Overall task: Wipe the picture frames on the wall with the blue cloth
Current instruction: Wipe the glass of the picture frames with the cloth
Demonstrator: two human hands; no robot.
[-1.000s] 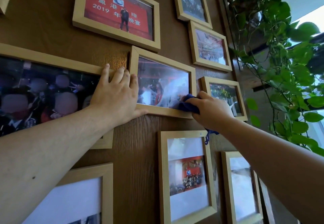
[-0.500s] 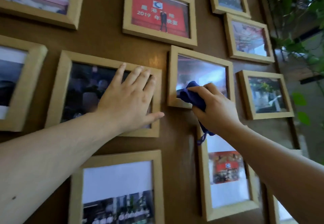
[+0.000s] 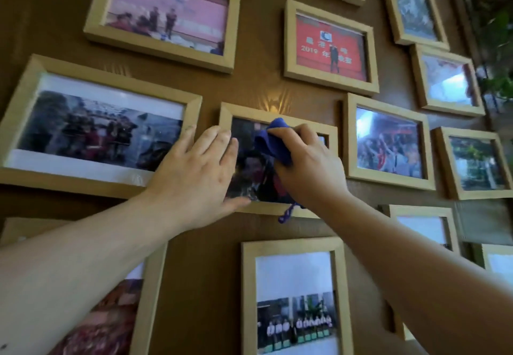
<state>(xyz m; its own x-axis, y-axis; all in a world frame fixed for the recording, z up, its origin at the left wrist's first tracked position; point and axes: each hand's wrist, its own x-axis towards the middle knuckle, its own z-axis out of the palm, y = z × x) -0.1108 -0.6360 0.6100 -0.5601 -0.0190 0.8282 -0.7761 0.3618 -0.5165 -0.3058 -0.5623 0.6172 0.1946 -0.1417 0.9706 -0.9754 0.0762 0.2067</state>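
1. Brown wood-grain wall (image 3: 211, 271) carries many pale wooden frames, rectangular, flat-moulded, with glossy glazed fronts.
2. Left hand (image 3: 194, 177) lies spread flat, holding nothing, across the left edge of the middle frame (image 3: 280, 210), judged to steady it against the rubbing.
3. Right hand (image 3: 308, 171) is closed around the bunched cloth (image 3: 273, 143), soft and blue, pressing it on that frame's glass; a loose end hangs below.
4. Neighbouring frames remain to be wiped, by judgement.

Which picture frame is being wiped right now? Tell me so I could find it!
Look at the brown wall covered in pale wooden frames. In the middle row, just below and left of the red banner picture, sits the frame being wiped. Only it has both hands on it, the right hand pressing the blue cloth.
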